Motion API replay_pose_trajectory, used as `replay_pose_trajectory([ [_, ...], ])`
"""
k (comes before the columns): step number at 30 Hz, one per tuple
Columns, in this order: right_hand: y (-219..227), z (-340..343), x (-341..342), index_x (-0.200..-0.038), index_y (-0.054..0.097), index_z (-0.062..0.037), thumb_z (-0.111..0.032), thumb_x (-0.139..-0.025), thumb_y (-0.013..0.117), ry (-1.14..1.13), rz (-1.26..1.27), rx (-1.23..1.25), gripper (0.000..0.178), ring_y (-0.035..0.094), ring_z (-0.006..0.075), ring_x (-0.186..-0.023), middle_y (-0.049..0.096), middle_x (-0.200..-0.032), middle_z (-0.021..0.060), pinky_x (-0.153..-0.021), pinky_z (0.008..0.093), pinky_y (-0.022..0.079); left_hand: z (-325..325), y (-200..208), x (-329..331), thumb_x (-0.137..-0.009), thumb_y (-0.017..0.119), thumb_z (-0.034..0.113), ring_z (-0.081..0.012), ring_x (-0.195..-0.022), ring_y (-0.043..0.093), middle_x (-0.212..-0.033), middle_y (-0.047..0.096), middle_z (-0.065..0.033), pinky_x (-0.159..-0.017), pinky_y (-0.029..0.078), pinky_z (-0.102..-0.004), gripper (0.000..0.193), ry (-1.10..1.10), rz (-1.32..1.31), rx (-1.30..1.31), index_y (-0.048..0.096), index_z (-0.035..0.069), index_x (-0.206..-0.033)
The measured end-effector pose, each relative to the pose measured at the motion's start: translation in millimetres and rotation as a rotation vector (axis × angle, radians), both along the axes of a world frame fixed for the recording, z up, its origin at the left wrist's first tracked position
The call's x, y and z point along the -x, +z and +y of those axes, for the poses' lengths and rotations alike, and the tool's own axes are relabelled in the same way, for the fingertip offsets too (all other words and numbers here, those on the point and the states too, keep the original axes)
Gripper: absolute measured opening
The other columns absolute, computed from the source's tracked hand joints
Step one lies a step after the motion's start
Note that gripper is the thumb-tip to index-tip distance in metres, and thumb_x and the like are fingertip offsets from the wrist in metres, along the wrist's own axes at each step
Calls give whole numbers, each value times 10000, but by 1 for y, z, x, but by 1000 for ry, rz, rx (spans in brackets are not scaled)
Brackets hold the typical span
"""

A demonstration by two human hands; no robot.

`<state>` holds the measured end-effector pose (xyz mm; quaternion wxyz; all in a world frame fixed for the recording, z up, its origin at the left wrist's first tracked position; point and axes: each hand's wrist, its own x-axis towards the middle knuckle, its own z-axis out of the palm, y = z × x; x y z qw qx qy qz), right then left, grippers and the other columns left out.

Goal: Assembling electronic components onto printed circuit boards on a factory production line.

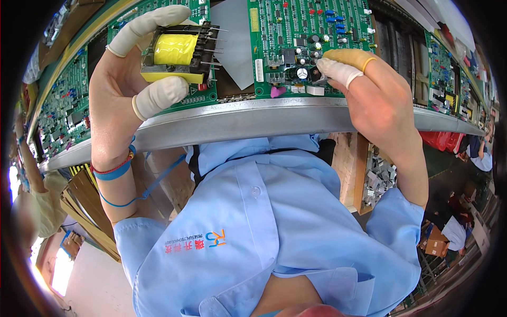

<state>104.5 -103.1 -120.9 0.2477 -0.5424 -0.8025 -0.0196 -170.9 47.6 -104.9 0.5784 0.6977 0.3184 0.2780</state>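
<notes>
My left hand [117,84] grips a transformer [177,50] between thumb and fingers, which wear white finger cots. The transformer has a yellow-wrapped winding and a dark core, and its metal pins point right. It is held above a green circuit board [203,98] that it partly covers. My right hand [377,90], with white and yellow finger cots, is pinched at the lower right part of another green circuit board [260,48]. Its fingertips are beside black cylindrical capacitors [301,73]; what they hold, if anything, is hidden.
A metal rail [248,119] runs along the near edge of the boards. A grey sheet [232,39] lies between the two boards. More boards line the track on both sides. A blue cord [158,182] hangs from my left wrist. A box of metal parts [377,177] stands below the rail.
</notes>
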Motion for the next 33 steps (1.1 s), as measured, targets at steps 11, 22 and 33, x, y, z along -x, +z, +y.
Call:
replay_pose_trajectory([
  [11,-5,-4,4,-943,667,-16,11,-687,634,-54,-10,-62,259,624,231,-761,637,-930,76,-603,320,529,0,-2,3,-667,881,355,-282,-1221,561,-1324,554,-187,-1020,486,-410,883,-33,16,-11,493,-38,-1356],
  [22,5,-3,5,-977,689,29,56,-615,646,48,-107,1,366,652,251,-775,656,-970,128,-596,308,546,2,-2,9,-652,890,378,-283,-1232,555,-1332,554,-185,-1033,471,-411,894,-44,104,-67,505,-22,-1354],
  [33,-4,-5,1,-771,634,-27,-99,-667,660,84,-196,-181,129,579,159,-757,521,-768,17,-530,256,496,2,-2,-3,-665,887,365,-279,-1262,525,-1366,529,-175,-1051,451,-402,885,-120,100,-155,498,-29,-1355],
])
